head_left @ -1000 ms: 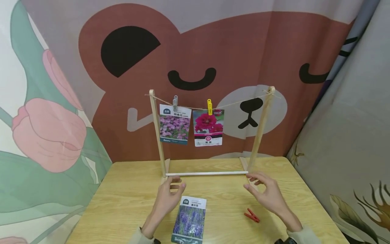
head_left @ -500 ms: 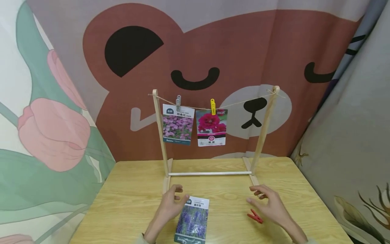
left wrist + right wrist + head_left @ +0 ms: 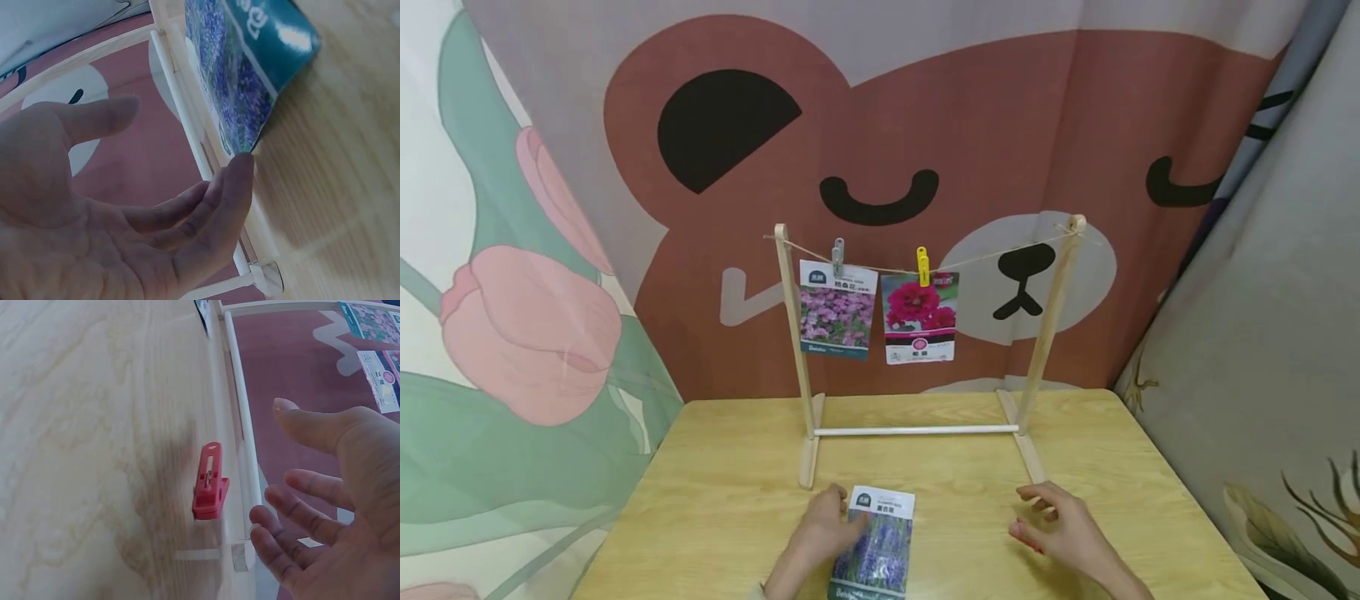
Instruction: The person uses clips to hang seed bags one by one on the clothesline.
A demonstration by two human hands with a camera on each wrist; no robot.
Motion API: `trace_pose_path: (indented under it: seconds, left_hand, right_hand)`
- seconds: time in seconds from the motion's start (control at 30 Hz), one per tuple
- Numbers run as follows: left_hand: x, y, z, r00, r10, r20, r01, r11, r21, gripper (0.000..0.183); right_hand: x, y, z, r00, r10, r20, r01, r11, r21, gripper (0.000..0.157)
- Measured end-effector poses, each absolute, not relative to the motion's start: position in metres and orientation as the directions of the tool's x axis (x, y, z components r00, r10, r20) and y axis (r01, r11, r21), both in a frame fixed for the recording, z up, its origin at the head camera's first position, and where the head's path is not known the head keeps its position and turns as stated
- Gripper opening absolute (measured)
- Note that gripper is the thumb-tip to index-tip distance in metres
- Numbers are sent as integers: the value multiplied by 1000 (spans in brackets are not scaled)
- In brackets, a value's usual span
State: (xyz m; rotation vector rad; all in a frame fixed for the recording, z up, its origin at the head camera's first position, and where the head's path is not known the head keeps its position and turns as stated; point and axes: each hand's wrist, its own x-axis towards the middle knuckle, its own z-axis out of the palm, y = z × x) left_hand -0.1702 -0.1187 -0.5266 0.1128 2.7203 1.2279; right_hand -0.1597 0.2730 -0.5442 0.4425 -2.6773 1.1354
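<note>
A lavender seed packet [image 3: 880,533] lies on the table with its picture side up. My left hand [image 3: 822,527] is at its left edge. In the left wrist view a fingertip meets the edge of the packet [image 3: 231,81], while the thumb stands well apart from the fingers. My right hand [image 3: 1067,529] hovers over a red clothespin [image 3: 1024,537] and partly covers it in the head view. From the right wrist, the red clothespin [image 3: 210,484] lies on the tabletop, apart from the spread, loosely bent fingers.
A wooden stand [image 3: 1045,325] with a string rises at the back of the table [image 3: 715,492]. From the string hang a pink-purple flower packet [image 3: 837,312] under a grey clip [image 3: 838,257] and a magenta flower packet [image 3: 920,321] under a yellow clip [image 3: 922,265]. A bear-print curtain [image 3: 985,108] hangs behind.
Both hands have come back from the foot of the stand toward me, the left to the lavender packet, the right over the red clothespin. The stand and hanging packets stay put.
</note>
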Motion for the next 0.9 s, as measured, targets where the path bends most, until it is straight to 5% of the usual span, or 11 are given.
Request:
trace_pose_path:
  seconds: [0.33, 0.5, 0.9]
  left_hand:
    - [-165, -106, -533, -984, 62, -167, -43, 827, 561, 96]
    - [-165, -98, -536, -988, 11, -157, -64, 884, 464, 91]
    - [-173, -101, -536, -993, 48, -106, -13, 859, 512, 86]
  right_hand:
    - [-157, 271, -551, -948, -170, 270, -313, 662, -681, 48]
    - [-157, 271, -555, -954, -164, 250, -295, 660, -691, 51]
    - [-155, 273, -557, -960, -194, 201, -279, 665, -693, 51]
